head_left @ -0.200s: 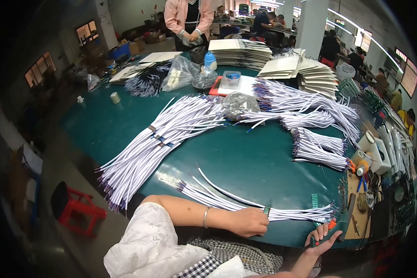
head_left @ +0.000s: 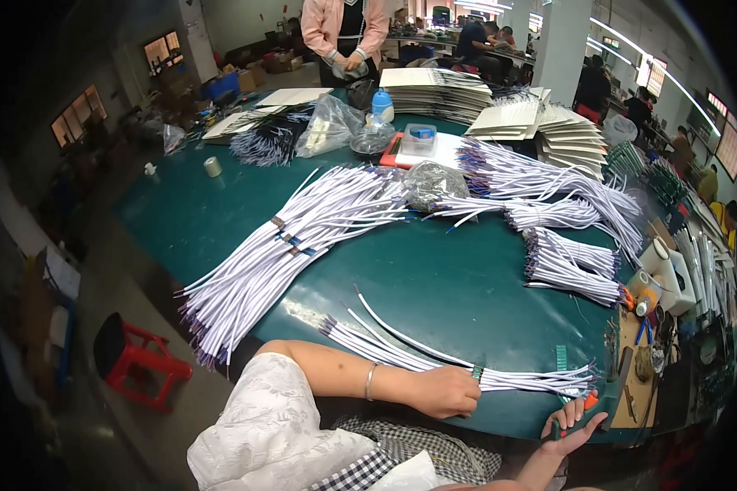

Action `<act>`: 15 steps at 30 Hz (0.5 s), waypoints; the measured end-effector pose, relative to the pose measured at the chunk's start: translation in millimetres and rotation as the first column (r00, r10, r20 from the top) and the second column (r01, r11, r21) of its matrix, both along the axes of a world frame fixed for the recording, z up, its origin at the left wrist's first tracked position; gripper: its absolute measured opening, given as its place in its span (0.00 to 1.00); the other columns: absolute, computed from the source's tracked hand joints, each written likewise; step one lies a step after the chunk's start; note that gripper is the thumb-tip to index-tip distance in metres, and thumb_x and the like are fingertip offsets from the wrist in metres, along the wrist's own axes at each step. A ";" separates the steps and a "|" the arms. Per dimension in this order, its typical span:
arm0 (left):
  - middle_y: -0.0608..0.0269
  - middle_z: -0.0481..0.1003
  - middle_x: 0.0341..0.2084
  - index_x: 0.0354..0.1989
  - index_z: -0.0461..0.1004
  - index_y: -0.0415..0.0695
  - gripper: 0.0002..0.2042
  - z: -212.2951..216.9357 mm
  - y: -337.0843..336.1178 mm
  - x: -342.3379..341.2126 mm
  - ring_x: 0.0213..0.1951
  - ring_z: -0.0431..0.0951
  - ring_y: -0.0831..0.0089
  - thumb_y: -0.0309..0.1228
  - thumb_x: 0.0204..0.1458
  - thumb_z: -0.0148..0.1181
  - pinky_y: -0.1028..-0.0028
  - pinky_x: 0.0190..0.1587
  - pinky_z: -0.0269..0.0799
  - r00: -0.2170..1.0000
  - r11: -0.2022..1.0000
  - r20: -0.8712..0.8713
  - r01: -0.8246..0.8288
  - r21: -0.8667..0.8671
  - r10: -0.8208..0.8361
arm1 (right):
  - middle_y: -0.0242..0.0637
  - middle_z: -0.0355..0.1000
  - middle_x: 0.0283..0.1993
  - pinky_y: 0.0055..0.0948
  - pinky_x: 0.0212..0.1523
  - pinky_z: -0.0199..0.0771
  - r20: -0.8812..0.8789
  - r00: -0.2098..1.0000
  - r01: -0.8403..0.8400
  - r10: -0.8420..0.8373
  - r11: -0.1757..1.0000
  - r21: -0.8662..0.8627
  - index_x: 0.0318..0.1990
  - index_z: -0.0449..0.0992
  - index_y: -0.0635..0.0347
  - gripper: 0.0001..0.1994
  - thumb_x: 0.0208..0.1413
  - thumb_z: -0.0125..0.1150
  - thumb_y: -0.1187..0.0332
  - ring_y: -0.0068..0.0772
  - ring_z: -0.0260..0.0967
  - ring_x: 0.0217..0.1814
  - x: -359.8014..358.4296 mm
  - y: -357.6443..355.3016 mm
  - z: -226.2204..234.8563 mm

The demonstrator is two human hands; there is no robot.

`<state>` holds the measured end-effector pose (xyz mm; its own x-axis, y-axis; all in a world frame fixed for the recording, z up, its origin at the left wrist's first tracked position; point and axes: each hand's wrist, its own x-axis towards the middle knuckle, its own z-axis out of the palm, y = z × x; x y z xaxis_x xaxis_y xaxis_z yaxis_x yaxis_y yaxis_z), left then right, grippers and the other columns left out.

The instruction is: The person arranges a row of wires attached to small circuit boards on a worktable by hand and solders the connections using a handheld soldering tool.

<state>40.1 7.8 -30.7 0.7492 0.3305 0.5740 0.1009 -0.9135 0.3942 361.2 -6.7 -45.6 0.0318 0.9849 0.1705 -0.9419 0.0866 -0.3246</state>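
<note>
A loose bundle of white cables [head_left: 536, 380] with purplish ends lies along the table's near edge. My left hand [head_left: 444, 391] rests against the bundle's near side, its fingers curled and closed; what they hold is hidden. Right beside those fingers, a small green circuit board strip [head_left: 477, 372] lies across the cables. Farther right, my right hand [head_left: 571, 421] is wrapped round a dark green hand tool [head_left: 562, 429] with an orange end, close to the cable tips. The tool's exact kind does not show. Another green strip [head_left: 561, 358] lies just beyond the cables.
A large tied cable bundle [head_left: 262, 262] lies at left on the green table [head_left: 434, 286]. More bundles [head_left: 573, 266] sit at right, near a tool board [head_left: 630, 385] and white bottles [head_left: 675, 282]. Stacked pale panels [head_left: 434, 90] stand at the back. A person [head_left: 345, 37] stands across the table.
The whole view has shifted slightly, so everything appears a little farther right. Both hands keep their places at the cables, with no visible change of grip.
</note>
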 end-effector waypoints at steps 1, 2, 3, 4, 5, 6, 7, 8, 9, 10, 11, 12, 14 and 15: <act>0.61 0.65 0.22 0.24 0.69 0.42 0.08 -0.4 0.2 0.0 0.28 0.69 0.61 0.31 0.45 0.62 0.64 0.31 0.65 1.000 1.000 0.000 -0.004 0.001 0.004 | 0.31 0.56 0.26 0.20 0.19 0.61 0.004 1.000 0.004 -0.004 1.000 0.007 0.58 0.64 0.62 0.27 0.64 0.47 0.48 0.21 0.51 0.21 -0.5 0.0 0.1; 0.61 0.65 0.21 0.24 0.69 0.42 0.08 -0.7 0.0 0.7 0.28 0.70 0.61 0.31 0.45 0.62 0.64 0.31 0.65 1.000 1.000 0.012 0.000 -0.001 0.000 | 0.31 0.56 0.26 0.20 0.19 0.61 0.005 1.000 0.001 -0.001 1.000 0.007 0.58 0.64 0.62 0.27 0.64 0.47 0.48 0.21 0.51 0.21 -0.4 0.0 -0.2; 0.61 0.65 0.21 0.24 0.69 0.42 0.08 -0.9 -0.1 0.9 0.28 0.70 0.61 0.31 0.45 0.62 0.64 0.31 0.65 1.000 1.000 0.025 0.004 -0.003 -0.003 | 0.31 0.56 0.26 0.19 0.19 0.60 0.005 1.000 0.004 -0.004 1.000 0.001 0.58 0.64 0.62 0.27 0.64 0.47 0.48 0.21 0.51 0.21 -0.4 0.0 -0.6; 0.61 0.65 0.21 0.24 0.69 0.42 0.08 -1.1 -0.1 0.7 0.28 0.70 0.61 0.31 0.45 0.62 0.64 0.31 0.65 1.000 1.000 0.026 0.001 -0.003 -0.001 | 0.31 0.55 0.26 0.19 0.18 0.60 0.005 1.000 0.008 -0.008 1.000 -0.006 0.58 0.64 0.62 0.27 0.64 0.48 0.48 0.21 0.51 0.21 -0.3 0.4 -0.9; 0.61 0.65 0.21 0.24 0.69 0.42 0.08 -1.2 -0.3 0.6 0.28 0.70 0.61 0.31 0.45 0.62 0.64 0.31 0.65 1.000 1.000 0.019 0.003 0.000 -0.003 | 0.31 0.55 0.26 0.19 0.18 0.60 0.007 1.000 0.007 -0.007 1.000 -0.006 0.58 0.64 0.62 0.27 0.64 0.48 0.48 0.21 0.51 0.21 -0.7 0.3 -0.5; 0.61 0.65 0.21 0.24 0.69 0.42 0.08 -1.2 -0.4 0.4 0.28 0.70 0.61 0.31 0.45 0.62 0.64 0.31 0.65 1.000 1.000 0.012 0.006 0.003 -0.006 | 0.31 0.55 0.26 0.19 0.18 0.60 0.005 1.000 0.010 -0.010 1.000 -0.010 0.58 0.63 0.62 0.27 0.64 0.48 0.48 0.21 0.50 0.21 -1.1 0.4 0.1; 0.61 0.65 0.21 0.24 0.69 0.42 0.08 -1.0 0.0 0.2 0.28 0.70 0.61 0.31 0.45 0.62 0.64 0.31 0.65 1.000 1.000 0.013 0.005 0.002 -0.005 | 0.30 0.55 0.26 0.18 0.19 0.60 0.004 1.000 0.013 -0.013 1.000 -0.014 0.58 0.63 0.62 0.27 0.64 0.48 0.48 0.20 0.50 0.21 -1.4 0.6 0.4; 0.61 0.65 0.21 0.24 0.69 0.42 0.08 0.5 0.3 0.0 0.28 0.70 0.61 0.31 0.45 0.62 0.64 0.31 0.65 1.000 1.000 0.019 0.002 0.011 -0.003 | 0.30 0.55 0.26 0.18 0.19 0.60 0.005 1.000 0.013 -0.013 1.000 -0.016 0.58 0.63 0.62 0.27 0.64 0.48 0.48 0.20 0.50 0.21 -1.0 0.2 0.5; 0.61 0.65 0.21 0.24 0.69 0.42 0.08 1.2 0.1 0.1 0.28 0.70 0.61 0.30 0.45 0.62 0.64 0.31 0.65 1.000 1.000 0.025 0.000 0.021 0.000 | 0.30 0.55 0.26 0.18 0.19 0.60 0.004 1.000 0.017 -0.017 1.000 -0.017 0.58 0.63 0.62 0.27 0.64 0.48 0.49 0.20 0.50 0.21 -0.5 0.0 0.4; 0.61 0.65 0.21 0.24 0.69 0.42 0.08 0.8 -0.3 0.2 0.28 0.70 0.61 0.30 0.45 0.62 0.64 0.31 0.65 1.000 1.000 0.026 0.000 0.019 -0.001 | 0.30 0.55 0.26 0.18 0.19 0.60 0.003 1.000 0.021 -0.021 1.000 -0.019 0.59 0.63 0.62 0.26 0.64 0.48 0.49 0.20 0.50 0.21 -0.1 -0.5 0.3; 0.61 0.66 0.21 0.24 0.69 0.42 0.08 0.4 0.2 0.2 0.27 0.70 0.61 0.30 0.45 0.62 0.64 0.31 0.64 1.000 1.000 0.026 0.003 0.015 -0.004 | 0.30 0.55 0.26 0.18 0.19 0.60 0.004 1.000 0.020 -0.020 1.000 -0.019 0.59 0.63 0.62 0.26 0.64 0.48 0.49 0.20 0.50 0.21 -0.3 -0.1 0.5; 0.61 0.66 0.21 0.24 0.69 0.41 0.08 0.2 0.5 0.3 0.27 0.70 0.61 0.30 0.45 0.62 0.64 0.30 0.64 1.000 1.000 0.026 0.006 0.012 -0.007 | 0.30 0.55 0.26 0.18 0.18 0.60 0.002 1.000 0.018 -0.018 1.000 -0.015 0.59 0.63 0.62 0.26 0.64 0.48 0.49 0.20 0.50 0.21 -0.6 -0.1 0.7; 0.61 0.66 0.21 0.23 0.69 0.41 0.08 0.6 -0.1 0.2 0.27 0.70 0.61 0.30 0.45 0.62 0.64 0.30 0.64 1.000 1.000 0.030 0.008 0.008 -0.009 | 0.30 0.55 0.26 0.18 0.18 0.60 0.000 1.000 0.016 -0.016 1.000 -0.010 0.58 0.63 0.62 0.26 0.64 0.48 0.49 0.20 0.50 0.21 -0.5 0.3 0.4; 0.61 0.66 0.21 0.23 0.69 0.41 0.08 1.1 0.0 0.2 0.27 0.70 0.61 0.30 0.45 0.62 0.64 0.30 0.64 0.999 1.000 0.032 0.010 0.003 -0.010 | 0.30 0.55 0.26 0.18 0.18 0.59 -0.001 1.000 0.015 -0.015 1.000 -0.013 0.58 0.63 0.62 0.26 0.64 0.48 0.49 0.20 0.50 0.21 -0.1 0.2 -0.2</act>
<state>40.3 7.8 -29.6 0.7336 0.3212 0.5989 0.0786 -0.9155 0.3946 361.1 -6.5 -45.8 0.0472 0.9863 0.1581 -0.9408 0.0971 -0.3246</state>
